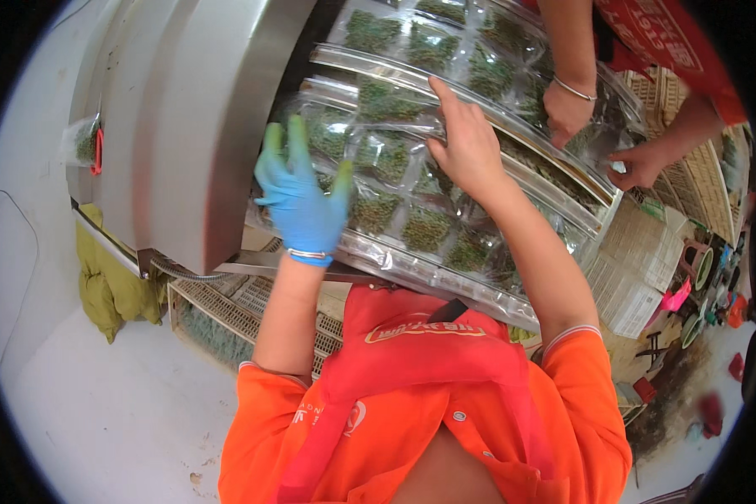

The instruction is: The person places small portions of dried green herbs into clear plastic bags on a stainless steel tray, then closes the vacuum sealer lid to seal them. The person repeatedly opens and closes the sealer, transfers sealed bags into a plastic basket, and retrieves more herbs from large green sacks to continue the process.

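Note:
My left hand (302,197), in a blue glove with green-stained fingertips, lies with fingers spread over the left end of the packs. My bare right hand (470,147) reaches across the middle, index finger stretched out beside a long metal bar (378,67) and thumb apart; nothing shows in its grip. Under both hands lie rows of clear plastic packs (426,228) filled with small green berry-like clusters. They rest in the metal bed of a machine, and more packs (489,71) lie beyond the bar.
A large steel machine lid (185,126) stands open at the left. A co-worker's hands (567,113) touch the far right packs. Plastic crates (214,332) sit below at left, a wicker basket (689,185) and flattened cardboard (634,269) at right. A small bag (84,144) hangs on the machine.

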A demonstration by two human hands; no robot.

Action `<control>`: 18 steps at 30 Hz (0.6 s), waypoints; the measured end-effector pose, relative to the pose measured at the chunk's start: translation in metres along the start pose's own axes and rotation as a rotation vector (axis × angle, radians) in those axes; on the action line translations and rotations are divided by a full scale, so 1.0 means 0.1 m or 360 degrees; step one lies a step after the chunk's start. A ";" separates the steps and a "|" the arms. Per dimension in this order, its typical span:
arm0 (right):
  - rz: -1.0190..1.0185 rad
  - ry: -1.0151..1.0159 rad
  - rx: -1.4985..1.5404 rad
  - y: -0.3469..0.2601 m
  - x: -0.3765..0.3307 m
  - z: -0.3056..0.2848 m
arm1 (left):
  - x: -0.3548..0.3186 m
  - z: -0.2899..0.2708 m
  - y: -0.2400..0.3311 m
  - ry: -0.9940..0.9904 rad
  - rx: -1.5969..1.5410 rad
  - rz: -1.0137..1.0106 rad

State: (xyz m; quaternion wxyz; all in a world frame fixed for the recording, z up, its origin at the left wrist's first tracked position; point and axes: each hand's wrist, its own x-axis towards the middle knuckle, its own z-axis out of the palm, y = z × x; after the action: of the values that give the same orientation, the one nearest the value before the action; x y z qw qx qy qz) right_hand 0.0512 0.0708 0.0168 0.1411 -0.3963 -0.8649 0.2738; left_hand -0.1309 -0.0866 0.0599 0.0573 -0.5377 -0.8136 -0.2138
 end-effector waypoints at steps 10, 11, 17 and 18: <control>-0.0660 0.0651 -0.0146 -0.44 0.11 -0.19 | 0.34 0.39 -0.82 -0.0425 0.0050 0.0004; -0.0703 0.0609 -0.0276 -0.55 0.05 -0.40 | 0.33 0.33 -0.80 -0.0330 0.0009 0.0056; -0.0441 0.0225 -0.0535 -0.70 -0.60 -1.06 | 0.38 -0.33 -0.20 0.0061 -0.0671 -0.0137; -0.0415 0.0124 -0.0596 -0.58 -0.68 -0.94 | 0.35 -0.35 -0.10 0.0066 -0.0889 -0.0240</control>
State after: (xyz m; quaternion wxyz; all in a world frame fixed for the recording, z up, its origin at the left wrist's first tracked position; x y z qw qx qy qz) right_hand 0.1032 0.0224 0.1248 0.1324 -0.3108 -0.9384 0.0725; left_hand -0.1588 -0.0743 0.0997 -0.0923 -0.4661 -0.7595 -0.4443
